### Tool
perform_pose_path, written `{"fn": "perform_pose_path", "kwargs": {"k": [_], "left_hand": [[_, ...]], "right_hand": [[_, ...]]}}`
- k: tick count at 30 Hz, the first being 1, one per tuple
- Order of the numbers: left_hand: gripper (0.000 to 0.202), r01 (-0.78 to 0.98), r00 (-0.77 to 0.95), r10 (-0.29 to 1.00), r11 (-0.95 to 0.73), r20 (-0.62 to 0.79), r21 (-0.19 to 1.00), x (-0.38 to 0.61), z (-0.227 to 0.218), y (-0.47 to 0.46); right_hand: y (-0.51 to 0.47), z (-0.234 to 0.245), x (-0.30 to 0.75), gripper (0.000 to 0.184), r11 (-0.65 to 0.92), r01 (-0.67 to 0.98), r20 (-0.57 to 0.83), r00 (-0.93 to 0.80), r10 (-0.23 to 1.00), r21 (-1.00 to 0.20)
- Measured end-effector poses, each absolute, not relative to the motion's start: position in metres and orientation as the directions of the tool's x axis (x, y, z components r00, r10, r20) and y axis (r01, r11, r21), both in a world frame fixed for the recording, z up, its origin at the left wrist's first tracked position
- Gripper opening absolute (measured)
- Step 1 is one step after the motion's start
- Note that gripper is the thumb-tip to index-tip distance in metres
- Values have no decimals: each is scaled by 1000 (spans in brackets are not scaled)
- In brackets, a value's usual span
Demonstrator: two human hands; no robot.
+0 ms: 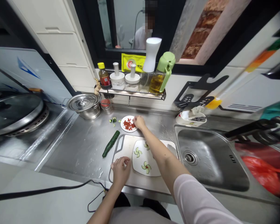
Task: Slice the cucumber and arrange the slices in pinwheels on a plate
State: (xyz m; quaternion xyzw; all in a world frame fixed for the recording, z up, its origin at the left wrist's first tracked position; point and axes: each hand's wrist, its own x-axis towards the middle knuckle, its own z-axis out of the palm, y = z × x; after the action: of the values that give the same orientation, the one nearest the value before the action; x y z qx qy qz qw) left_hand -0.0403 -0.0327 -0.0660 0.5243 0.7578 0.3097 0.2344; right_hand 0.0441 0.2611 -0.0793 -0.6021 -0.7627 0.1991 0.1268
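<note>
My right hand point(139, 121) reaches to the right rim of a small white plate point(125, 128) of chopped red bits point(128, 124). Its fingertips are pinched together over the bits; what lies between them is hidden. My left hand point(121, 169) hovers by the left part of a cutting board point(128, 143), fingers curled in with thumb and forefinger close; nothing shows in it. A white serving plate point(140, 166) rests on the board, bearing pinwheels of cucumber slices point(137, 152). One pinwheel point(146, 167) has red at its centre. My right forearm covers part of this plate.
A cucumber point(110, 144) lies left of the board, cucumber scraps point(114, 120) behind it. A knife blade point(172, 150) shows at the board's right. The sink point(214, 155) is to the right, a lidded steel pot point(84, 107) back left. Above runs a seasoning shelf point(135, 93).
</note>
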Motion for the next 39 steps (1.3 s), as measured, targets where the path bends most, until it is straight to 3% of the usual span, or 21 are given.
{"fn": "perform_pose_path", "kwargs": {"k": [8, 16, 28, 39], "left_hand": [[14, 631, -287, 956, 234, -57, 740, -24, -58, -26], [15, 627, -259, 964, 214, -59, 749, -16, -61, -28], [22, 600, -385, 922, 270, -24, 753, -39, -56, -13], [20, 674, -341, 939, 272, -37, 687, -36, -69, 6]], "right_hand": [[238, -81, 70, 26, 172, 725, -22, -249, 968, -667], [227, -78, 82, 16, 203, 685, 23, -263, 965, -700], [139, -49, 93, 17, 452, 732, 75, -486, 871, -509], [70, -61, 122, 18, 390, 824, -101, -466, 879, -412]]}}
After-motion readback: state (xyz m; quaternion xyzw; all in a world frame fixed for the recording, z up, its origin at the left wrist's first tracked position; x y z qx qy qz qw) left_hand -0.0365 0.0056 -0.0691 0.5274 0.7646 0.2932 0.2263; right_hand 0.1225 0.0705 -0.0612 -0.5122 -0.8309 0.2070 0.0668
